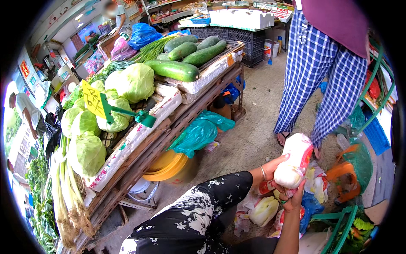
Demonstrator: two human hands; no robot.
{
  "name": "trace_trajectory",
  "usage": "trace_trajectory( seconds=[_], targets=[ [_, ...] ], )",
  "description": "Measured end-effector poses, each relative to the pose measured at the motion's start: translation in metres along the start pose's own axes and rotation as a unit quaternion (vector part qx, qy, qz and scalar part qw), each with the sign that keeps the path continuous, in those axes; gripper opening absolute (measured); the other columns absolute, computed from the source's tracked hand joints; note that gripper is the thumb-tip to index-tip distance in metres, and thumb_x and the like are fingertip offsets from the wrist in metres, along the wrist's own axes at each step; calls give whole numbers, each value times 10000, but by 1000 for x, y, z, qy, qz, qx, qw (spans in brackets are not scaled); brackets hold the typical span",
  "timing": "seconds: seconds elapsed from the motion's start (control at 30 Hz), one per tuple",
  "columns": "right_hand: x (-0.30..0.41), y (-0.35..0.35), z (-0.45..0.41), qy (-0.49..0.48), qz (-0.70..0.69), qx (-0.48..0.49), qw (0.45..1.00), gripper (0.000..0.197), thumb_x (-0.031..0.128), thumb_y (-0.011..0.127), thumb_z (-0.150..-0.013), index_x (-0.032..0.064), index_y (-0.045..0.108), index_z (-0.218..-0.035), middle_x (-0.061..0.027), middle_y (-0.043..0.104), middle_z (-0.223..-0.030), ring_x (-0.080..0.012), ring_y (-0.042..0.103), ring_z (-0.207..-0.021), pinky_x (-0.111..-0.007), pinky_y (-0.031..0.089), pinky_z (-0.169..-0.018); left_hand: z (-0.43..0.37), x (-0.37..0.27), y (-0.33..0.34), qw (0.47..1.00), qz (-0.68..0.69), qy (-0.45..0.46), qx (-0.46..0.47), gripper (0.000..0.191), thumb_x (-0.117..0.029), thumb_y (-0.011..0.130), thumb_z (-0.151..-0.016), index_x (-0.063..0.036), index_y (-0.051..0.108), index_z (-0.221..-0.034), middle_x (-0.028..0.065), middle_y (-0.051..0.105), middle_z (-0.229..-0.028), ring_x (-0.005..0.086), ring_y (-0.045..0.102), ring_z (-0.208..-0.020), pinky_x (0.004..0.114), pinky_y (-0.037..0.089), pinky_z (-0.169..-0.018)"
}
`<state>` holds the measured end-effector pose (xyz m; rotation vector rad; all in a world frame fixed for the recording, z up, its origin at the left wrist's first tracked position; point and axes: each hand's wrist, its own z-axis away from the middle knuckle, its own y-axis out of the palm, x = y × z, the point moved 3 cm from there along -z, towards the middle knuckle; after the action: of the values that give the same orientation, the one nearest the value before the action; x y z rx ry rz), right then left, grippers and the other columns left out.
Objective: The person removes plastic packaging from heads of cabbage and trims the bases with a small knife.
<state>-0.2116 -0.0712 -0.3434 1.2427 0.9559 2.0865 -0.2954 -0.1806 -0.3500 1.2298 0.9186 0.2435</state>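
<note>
A napa cabbage [293,162] in white and red printed wrapping is held up before me, its pale end towards me. My left hand [272,168], with a bangle at the wrist, grips its left side. At the lower right of the same cabbage, my right hand [294,197] is closed against its near end and wrapping; part of its fingers is hidden. Below my hands a bare napa cabbage [264,211] lies on the floor. Beside it are more wrapped cabbages [280,219] and crumpled wrappers [317,182].
On my left, a stall table [165,133] bears round cabbages [87,154], winter melons [173,70] and scallions [68,190]. Under it stands a yellow lidded bucket [171,166]. A person in checked trousers [312,73] stands close ahead. Right are an orange stool [344,177] and a green frame [342,219].
</note>
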Motion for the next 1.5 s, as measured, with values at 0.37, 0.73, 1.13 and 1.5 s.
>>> trace_trajectory(
  seconds=[0.37, 0.73, 1.13, 1.5],
  targets=[
    [22, -43, -10, -245, 302, -166, 906, 628, 189, 710, -729, 23, 386, -1241, -67, 548, -1046, -181, 548, -871, -259, 455, -680, 16, -23, 18, 940, -310, 136, -53, 934, -277, 775, -675, -73, 130, -1320, 136, 448, -1180, 231, 445, -1115, 378, 385, -938],
    [31, -17, -5, -330, 404, -162, 837, 277, 113, 598, -829, -38, 573, -1060, -48, 608, -907, -114, 539, -791, -258, 439, -732, 19, -33, -1, 968, -171, 94, -156, 750, -213, 752, -696, -61, 238, -1220, 126, 465, -1150, 227, 497, -1069, 380, 442, -882],
    [47, -84, -14, -329, 287, -414, 799, 205, 156, 550, -857, -7, 570, -979, -50, 582, -826, -133, 519, -691, -267, 428, -626, 13, -6, 1, 994, -42, -104, 10, 570, -372, 607, -809, -30, 444, -1234, 132, 540, -1189, 217, 563, -1040, 384, 424, -923],
    [82, -145, 37, -339, 202, -476, 786, 188, 154, 548, -830, 13, 580, -952, -104, 606, -866, -168, 558, -622, -292, 450, -486, 23, 10, 2, 974, -84, -198, 68, 517, -316, 597, -828, -45, 452, -1243, 108, 528, -1214, 202, 539, -1069, 375, 406, -945]
  ],
)
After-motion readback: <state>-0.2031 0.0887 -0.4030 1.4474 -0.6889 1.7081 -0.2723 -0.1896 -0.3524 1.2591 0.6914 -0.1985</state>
